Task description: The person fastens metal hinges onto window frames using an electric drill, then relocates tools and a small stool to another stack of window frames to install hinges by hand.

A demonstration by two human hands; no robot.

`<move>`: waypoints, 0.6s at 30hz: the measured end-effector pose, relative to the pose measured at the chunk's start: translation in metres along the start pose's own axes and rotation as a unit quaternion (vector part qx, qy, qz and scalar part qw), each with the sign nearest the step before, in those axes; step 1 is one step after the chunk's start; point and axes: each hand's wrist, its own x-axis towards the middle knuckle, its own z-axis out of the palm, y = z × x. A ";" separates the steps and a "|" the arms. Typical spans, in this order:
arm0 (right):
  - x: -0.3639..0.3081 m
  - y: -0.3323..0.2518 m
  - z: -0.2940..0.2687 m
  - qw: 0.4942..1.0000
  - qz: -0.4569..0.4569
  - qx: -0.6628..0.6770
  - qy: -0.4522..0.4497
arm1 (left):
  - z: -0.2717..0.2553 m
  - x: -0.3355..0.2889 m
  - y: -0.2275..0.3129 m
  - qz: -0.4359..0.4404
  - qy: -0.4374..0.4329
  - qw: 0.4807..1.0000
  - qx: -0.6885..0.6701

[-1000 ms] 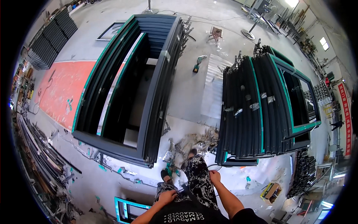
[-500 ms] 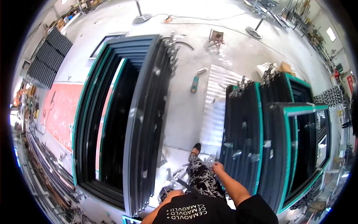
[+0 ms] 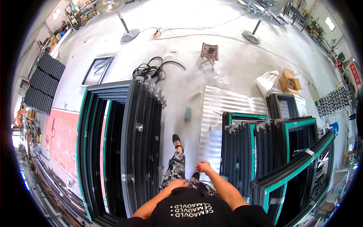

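Note:
My left hand is low in front of my body, over the patterned trousers; its fingers are too blurred to read. My right hand hangs out ahead of my body with its fingers curled in, and nothing shows in it. Left of me stands a stack of dark grey window frames, some edged in green. To the right is a second group of dark frames, nearest my right hand. Neither hand touches the frames. A teal tool lies on the floor ahead of my shoe.
Ribbed white sheeting covers the floor ahead to the right. Beyond are a folding stool, a coil of black strip, an open cardboard box and two stand fans, one with its base on the floor. A dark-and-green profile juts across the right frames.
My body has come forward between the stacks and the view has tilted up, so the floor items sit lower. The right hand is now closer to my midline, away from the right stack.

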 end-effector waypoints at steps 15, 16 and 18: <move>0.162 -0.220 -0.107 0.922 -0.106 -0.231 0.293 | -0.353 0.192 0.049 0.022 -0.063 0.996 0.059; 0.188 -0.217 -0.118 0.896 -0.119 -0.290 0.314 | -0.376 0.210 0.053 0.066 -0.085 0.994 0.031; 0.216 -0.297 -0.103 0.872 -0.077 -0.408 0.261 | -0.413 0.244 0.050 -0.062 -0.029 0.997 0.044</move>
